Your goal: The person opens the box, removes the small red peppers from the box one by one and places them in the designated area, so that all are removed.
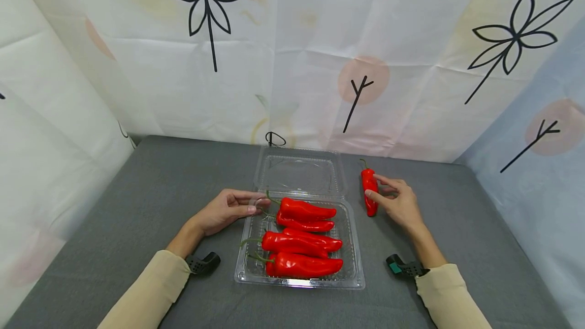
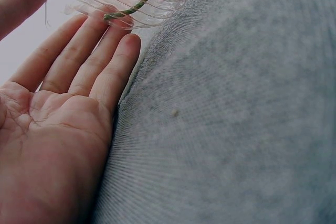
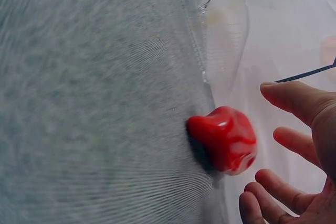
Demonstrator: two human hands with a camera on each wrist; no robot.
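Observation:
A clear plastic clamshell box point(image 1: 358, 250) lies opened on the table, its lid point(image 1: 299, 169) folded back towards the wall. Several red peppers point(image 1: 303, 266) with green stems lie crosswise inside. My left hand point(image 1: 219, 213) is at the box's left rim; in the left wrist view its straight fingers point(image 2: 94, 59) touch the ribbed side near a pepper stem point(image 2: 134, 9). Right of the lid, a single red pepper point(image 1: 369, 187) lies lengthwise on the cloth. Around it my right hand point(image 1: 402, 204) spreads thumb and fingers; the right wrist view shows a gap between them and the pepper point(image 3: 228, 142).
A grey cloth point(image 1: 183, 166) covers the table. Pale printed fabric point(image 1: 311, 65) hangs behind it and on both sides. Each wrist wears a dark band, the left band point(image 1: 203, 264) and the right band point(image 1: 405, 266).

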